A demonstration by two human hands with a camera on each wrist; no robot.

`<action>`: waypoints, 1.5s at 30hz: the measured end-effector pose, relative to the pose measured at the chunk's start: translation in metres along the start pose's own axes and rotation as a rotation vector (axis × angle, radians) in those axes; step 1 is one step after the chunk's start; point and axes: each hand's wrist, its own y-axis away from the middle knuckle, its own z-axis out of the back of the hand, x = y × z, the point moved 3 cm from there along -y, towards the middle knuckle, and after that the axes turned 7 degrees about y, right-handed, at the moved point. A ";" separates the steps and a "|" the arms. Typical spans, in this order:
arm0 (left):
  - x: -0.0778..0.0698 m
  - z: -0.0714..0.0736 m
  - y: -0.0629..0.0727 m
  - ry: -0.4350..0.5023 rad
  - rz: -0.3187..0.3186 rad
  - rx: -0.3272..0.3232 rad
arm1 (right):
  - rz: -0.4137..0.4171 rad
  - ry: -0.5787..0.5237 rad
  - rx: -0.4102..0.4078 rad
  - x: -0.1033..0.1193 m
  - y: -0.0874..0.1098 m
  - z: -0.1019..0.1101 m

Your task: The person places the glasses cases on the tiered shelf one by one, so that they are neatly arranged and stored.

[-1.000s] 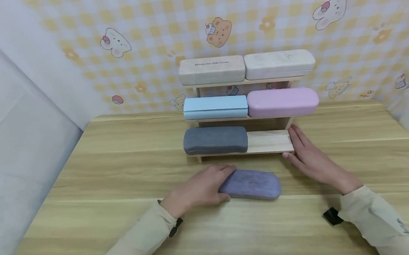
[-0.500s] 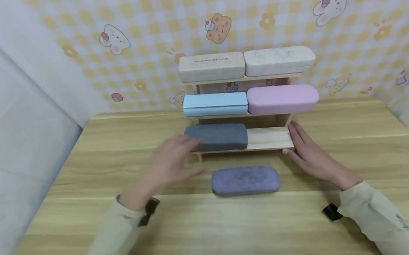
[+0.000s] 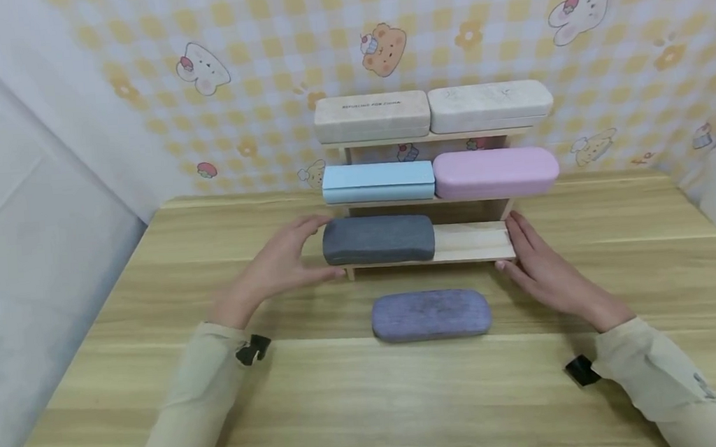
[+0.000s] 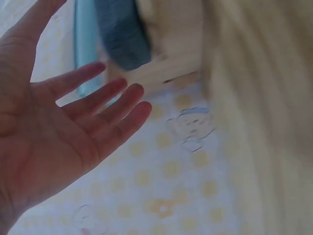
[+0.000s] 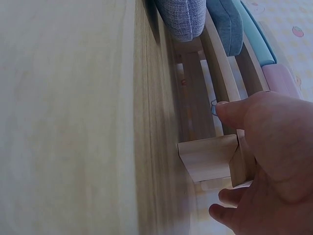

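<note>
A three-tier wooden rack (image 3: 473, 242) bears several glasses cases. The dark grey glasses case (image 3: 378, 240) lies on the left half of its lowest tier. My left hand (image 3: 279, 265) is spread around that tier's left end, thumb in front and fingers toward the back. In the left wrist view its palm faces the camera, fingers extended and apart, holding nothing; contact with the rack cannot be told. My right hand (image 3: 545, 279) holds the rack's right end, thumb on the front edge and fingers along the side. A purple-blue glasses case (image 3: 431, 314) lies on the table before the rack.
A light blue case (image 3: 378, 183) and a pink case (image 3: 496, 173) fill the middle tier. On top sit a beige case (image 3: 372, 117) and a white case (image 3: 490, 106). A checked wall covering (image 3: 247, 92) rises behind the wood-grain table (image 3: 372, 405).
My left hand has let go of the purple-blue glasses case and moved up and left to the rack's left end. That case now lies straighter, parallel to the rack. My right hand stays in place.
</note>
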 end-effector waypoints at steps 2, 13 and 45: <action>0.004 -0.009 -0.005 0.061 0.003 0.007 | -0.008 0.007 0.001 0.000 0.002 0.000; 0.020 -0.029 -0.012 0.161 -0.018 -0.004 | -0.016 0.003 0.015 0.000 0.003 0.002; 0.018 -0.033 -0.011 0.094 -0.057 -0.008 | 0.239 0.034 0.073 0.059 0.044 0.027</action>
